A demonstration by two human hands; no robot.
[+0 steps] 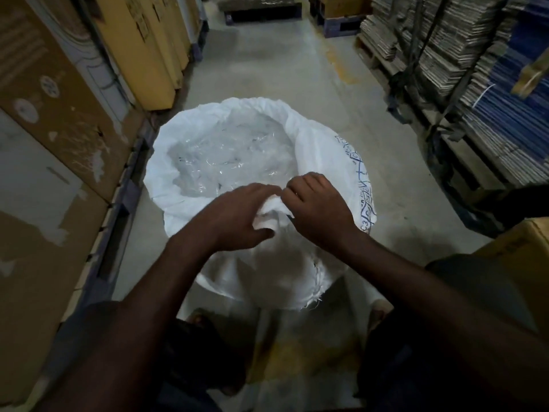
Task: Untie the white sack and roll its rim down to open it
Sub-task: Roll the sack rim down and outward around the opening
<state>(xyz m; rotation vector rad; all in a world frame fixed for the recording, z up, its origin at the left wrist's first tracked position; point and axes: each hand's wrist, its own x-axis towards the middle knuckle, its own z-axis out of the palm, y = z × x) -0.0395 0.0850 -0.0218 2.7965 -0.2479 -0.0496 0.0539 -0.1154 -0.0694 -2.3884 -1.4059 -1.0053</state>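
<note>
The white sack (166, 176) stands on the concrete floor in front of me, its mouth wide and its rim turned outward on the far and left sides. Clear plastic pieces (228, 156) fill the inside. Blue print runs down the sack's right side. My left hand (237, 215) and my right hand (318, 206) meet at the near edge of the rim, both pinching a bunched fold of the white fabric between them. The near wall of the sack hangs below my hands, with frayed threads along its lower edge.
Tall cardboard boxes (59, 120) line the left side on dark pallets. Stacks of flattened cartons (463, 66) on pallets stand at the right. A brown box (523, 242) sits near my right arm. The concrete aisle (276, 63) runs ahead past the sack.
</note>
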